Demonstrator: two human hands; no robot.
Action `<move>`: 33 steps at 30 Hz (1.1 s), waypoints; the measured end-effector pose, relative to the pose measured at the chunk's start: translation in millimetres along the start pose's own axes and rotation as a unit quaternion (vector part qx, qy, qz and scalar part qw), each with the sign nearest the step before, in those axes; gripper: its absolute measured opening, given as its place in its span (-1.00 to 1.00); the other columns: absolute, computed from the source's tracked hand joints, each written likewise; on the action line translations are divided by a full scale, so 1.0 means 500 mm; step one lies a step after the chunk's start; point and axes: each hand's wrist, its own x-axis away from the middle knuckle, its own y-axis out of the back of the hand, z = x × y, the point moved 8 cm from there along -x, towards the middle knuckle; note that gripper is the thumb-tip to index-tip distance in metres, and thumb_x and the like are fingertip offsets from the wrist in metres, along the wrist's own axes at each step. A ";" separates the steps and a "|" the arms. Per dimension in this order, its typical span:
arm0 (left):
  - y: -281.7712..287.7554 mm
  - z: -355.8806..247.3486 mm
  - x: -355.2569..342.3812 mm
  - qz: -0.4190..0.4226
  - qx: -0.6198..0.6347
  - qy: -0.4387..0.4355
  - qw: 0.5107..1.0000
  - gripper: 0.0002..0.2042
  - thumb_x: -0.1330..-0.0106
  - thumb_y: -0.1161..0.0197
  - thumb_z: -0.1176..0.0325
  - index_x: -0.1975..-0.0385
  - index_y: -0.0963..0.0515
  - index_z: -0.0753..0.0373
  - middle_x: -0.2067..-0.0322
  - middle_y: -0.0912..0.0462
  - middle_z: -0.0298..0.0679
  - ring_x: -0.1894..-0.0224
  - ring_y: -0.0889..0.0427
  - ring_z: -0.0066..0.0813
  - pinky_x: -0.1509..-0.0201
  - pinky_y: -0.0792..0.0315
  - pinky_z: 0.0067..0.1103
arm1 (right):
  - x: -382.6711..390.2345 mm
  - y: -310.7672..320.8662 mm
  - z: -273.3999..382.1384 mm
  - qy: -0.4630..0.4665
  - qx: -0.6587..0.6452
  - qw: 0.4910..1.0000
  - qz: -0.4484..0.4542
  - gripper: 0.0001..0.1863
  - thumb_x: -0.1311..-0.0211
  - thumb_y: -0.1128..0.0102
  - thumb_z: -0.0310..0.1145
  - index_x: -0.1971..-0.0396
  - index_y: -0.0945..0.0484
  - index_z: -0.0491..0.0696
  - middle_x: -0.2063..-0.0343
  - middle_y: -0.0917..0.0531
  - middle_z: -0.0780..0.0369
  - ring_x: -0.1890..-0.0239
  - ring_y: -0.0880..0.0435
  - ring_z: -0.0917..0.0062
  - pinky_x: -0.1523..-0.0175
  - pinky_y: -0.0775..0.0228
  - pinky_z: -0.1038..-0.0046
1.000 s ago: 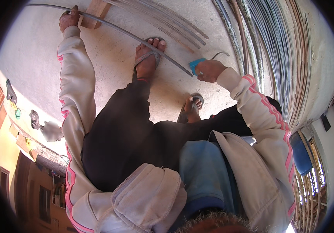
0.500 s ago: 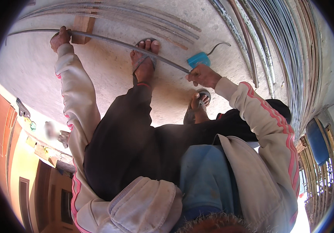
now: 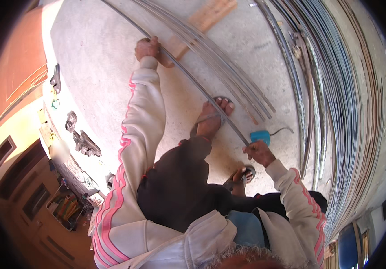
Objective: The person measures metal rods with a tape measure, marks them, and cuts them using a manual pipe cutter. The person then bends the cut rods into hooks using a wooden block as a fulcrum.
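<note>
A long thin metal rod (image 3: 188, 76) runs across the concrete floor (image 3: 98, 54) from the upper left down to the middle right. My left hand (image 3: 147, 47) grips it far out, arm stretched. My right hand (image 3: 259, 151) holds its near end, right below a small blue tool (image 3: 260, 136) with a dark cord. My left foot in a sandal (image 3: 213, 117) presses on the rod between both hands. My other foot (image 3: 240, 177) rests lower, partly hidden by my knee.
A bundle of similar rods (image 3: 220, 54) lies beside the held one, over a wooden plank (image 3: 206, 20). Long metal strips and bars (image 3: 336, 103) fill the right side. Small metal pieces (image 3: 83, 143) lie along the left, by an orange wall.
The view has swung, so the rod and hands sit lower and more to the right. Both hands keep their grip and the foot stays on the rod.
</note>
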 end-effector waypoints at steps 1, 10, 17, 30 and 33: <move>0.003 -0.002 0.015 0.003 0.025 0.024 0.999 -0.55 -0.10 -0.20 -0.04 0.21 -0.73 0.19 0.14 -0.70 0.10 0.00 -0.67 0.07 -0.14 -0.52 -0.24 | 0.004 0.007 0.007 -0.004 0.012 1.000 0.004 -0.60 -0.26 -0.31 -0.11 0.46 -0.73 -0.20 0.66 -0.69 0.19 0.58 -0.66 0.55 0.38 -0.49 0.43; 0.017 -0.019 0.069 -0.034 0.096 0.033 0.994 -0.59 -0.20 -0.14 -0.01 0.27 -0.68 0.24 0.24 -0.71 0.06 0.11 -0.68 0.06 -0.04 -0.53 -0.19 | 0.032 0.046 0.127 0.096 0.330 0.933 -0.106 -0.42 -0.15 -0.30 0.21 0.29 -0.72 -0.10 0.46 -0.72 0.04 0.31 -0.72 0.09 0.14 -0.53 0.19; 0.003 -0.016 0.056 -0.042 0.073 0.040 0.996 -0.61 -0.20 -0.15 0.02 0.29 -0.67 0.25 0.22 -0.72 0.04 0.10 -0.68 0.03 -0.05 -0.54 -0.20 | 0.024 0.016 0.136 0.151 0.350 0.912 -0.148 -0.58 -0.28 -0.20 0.02 0.41 -0.58 -0.11 0.51 -0.64 -0.03 0.38 -0.65 -0.02 0.28 -0.45 0.03; -0.006 -0.020 -0.017 -0.010 0.080 0.018 0.997 -0.63 -0.19 -0.14 0.07 0.28 -0.69 0.24 0.15 -0.71 0.02 0.03 -0.66 0.00 -0.12 -0.52 -0.26 | 0.012 0.018 0.192 0.117 0.420 0.880 -0.190 -0.70 -0.31 -0.15 -0.13 0.33 -0.58 -0.10 0.47 -0.70 0.02 0.42 -0.70 0.07 0.27 -0.50 0.05; -0.019 -0.010 -0.032 0.024 0.080 0.028 0.996 -0.60 -0.15 -0.16 0.03 0.25 -0.70 0.22 0.14 -0.71 0.01 0.03 -0.66 0.02 -0.12 -0.51 -0.24 | 0.015 0.022 0.207 0.111 0.396 0.893 -0.182 -0.69 -0.30 -0.16 -0.12 0.33 -0.58 -0.10 0.47 -0.70 0.01 0.40 -0.71 0.08 0.26 -0.51 0.07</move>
